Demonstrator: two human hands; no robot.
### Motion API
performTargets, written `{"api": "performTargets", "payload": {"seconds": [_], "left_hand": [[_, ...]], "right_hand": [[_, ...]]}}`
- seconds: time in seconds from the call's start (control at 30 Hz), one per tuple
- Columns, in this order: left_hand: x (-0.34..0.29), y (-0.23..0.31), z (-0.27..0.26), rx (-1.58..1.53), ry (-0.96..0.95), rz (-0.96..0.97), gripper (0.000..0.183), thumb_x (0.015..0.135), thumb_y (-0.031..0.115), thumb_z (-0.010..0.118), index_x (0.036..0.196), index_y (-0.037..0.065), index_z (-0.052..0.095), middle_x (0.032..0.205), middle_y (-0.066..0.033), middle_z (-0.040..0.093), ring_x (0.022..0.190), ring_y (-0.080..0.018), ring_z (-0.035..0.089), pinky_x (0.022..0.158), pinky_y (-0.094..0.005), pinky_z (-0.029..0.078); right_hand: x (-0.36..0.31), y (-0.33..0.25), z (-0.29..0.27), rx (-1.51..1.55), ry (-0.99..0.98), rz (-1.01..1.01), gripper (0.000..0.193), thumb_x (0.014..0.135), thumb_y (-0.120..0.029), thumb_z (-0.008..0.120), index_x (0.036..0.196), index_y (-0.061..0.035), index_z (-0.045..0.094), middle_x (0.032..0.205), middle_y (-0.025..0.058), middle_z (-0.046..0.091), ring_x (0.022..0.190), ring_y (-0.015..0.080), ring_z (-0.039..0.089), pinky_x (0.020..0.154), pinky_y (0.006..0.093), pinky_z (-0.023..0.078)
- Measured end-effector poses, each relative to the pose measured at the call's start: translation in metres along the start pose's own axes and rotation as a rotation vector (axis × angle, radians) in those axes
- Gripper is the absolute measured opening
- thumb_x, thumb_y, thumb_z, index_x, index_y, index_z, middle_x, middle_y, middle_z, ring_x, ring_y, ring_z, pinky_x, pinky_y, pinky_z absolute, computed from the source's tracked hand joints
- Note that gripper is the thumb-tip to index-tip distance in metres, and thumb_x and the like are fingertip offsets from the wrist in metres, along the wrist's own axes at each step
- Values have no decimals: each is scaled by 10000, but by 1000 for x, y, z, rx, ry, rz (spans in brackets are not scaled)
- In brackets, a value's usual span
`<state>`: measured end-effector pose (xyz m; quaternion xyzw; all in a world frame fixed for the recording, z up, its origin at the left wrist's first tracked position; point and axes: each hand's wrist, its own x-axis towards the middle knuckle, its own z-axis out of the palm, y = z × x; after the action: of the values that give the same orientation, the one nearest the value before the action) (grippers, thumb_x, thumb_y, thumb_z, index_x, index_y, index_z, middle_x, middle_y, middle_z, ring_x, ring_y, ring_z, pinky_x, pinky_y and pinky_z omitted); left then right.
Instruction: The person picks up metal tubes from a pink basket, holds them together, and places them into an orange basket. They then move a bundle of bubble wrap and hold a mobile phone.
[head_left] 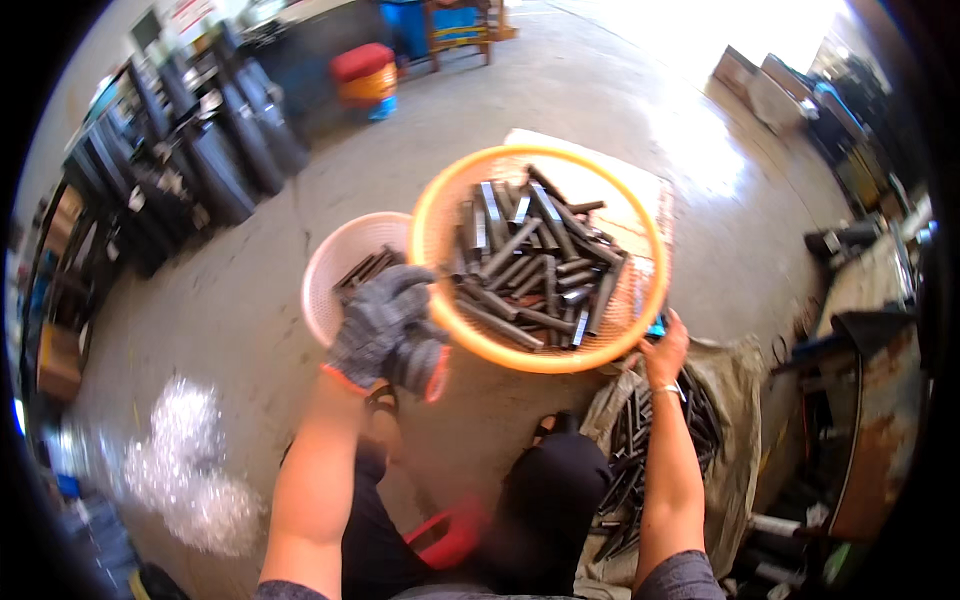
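An orange plastic basket (450, 325) stands in front of me, piled with short dark metal tubes (545, 240). My right hand (665, 352), bare, has its fingers curled at the basket's lower right rim, beside a small blue thing (656, 327). On my left hand (368, 325) is a grey knitted glove with an orange cuff. A second grey work glove (418, 362) hangs from that hand, against the basket's left rim; the glove hides how the fingers sit. Behind the left hand, a smaller pale pink basket (325, 265) holds a few similar dark pieces.
A pale sack (735, 400) with more dark tubes lies by my right forearm. A flat pale board or carton (655, 195) lies beneath the orange basket. Clear plastic wrap (195, 470) is on the floor at left. Long dark profiles (215, 150) lean at far left, near a red-topped stool (363, 72).
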<state>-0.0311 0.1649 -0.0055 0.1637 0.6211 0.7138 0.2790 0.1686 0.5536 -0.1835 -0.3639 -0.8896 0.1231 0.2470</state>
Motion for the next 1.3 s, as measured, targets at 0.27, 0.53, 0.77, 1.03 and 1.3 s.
{"api": "performTargets", "payload": {"seconds": [0.27, 0.53, 0.77, 1.03, 1.3], "left_hand": [[3, -3, 14, -126, -5, -70, 277, 861, 112, 586, 1096, -29, 542, 718, -61, 549, 672, -177, 609, 669, -405, 589], [-1, 0, 23, -74, 6, -88, 329, 839, 114, 621, 1118, -33, 526, 736, -64, 556, 640, -175, 612, 685, -406, 588], [-4, 2, 24, -60, 17, -81, 321, 835, 88, 619, 1119, -31, 526, 744, -57, 560, 643, -172, 615, 695, -387, 588], [-15, 12, 28, -54, 31, -93, 284, 851, 100, 606, 1096, -24, 535, 744, -68, 573, 656, -196, 635, 685, -384, 580], [-20, 16, 24, -30, 45, -60, 255, 859, 104, 596, 1076, -22, 554, 750, -72, 586, 639, -192, 637, 655, -369, 578]], "right_hand": [[15, 8, -28, 66, -86, -111, 825, 448, -260, 868, 1174, -117, 505, 1268, 152, 423, 1204, 338, 369, 980, 449, 324], [18, 8, -28, 181, -108, -205, 677, 448, -253, 865, 1041, -119, 568, 1277, 140, 432, 1234, 358, 343, 994, 465, 302], [22, 10, -10, 109, -122, -201, 574, 555, -328, 825, 1038, -122, 593, 1354, 175, 357, 1288, 401, 265, 1033, 499, 248], [35, 14, 5, 118, -84, -30, 860, 616, -327, 793, 1313, -51, 373, 1327, 185, 374, 1249, 339, 338, 1024, 438, 297], [18, 15, -3, 305, 8, -94, 828, 556, -242, 827, 1253, -40, 427, 1229, 167, 460, 1180, 325, 410, 1000, 406, 344]]}}
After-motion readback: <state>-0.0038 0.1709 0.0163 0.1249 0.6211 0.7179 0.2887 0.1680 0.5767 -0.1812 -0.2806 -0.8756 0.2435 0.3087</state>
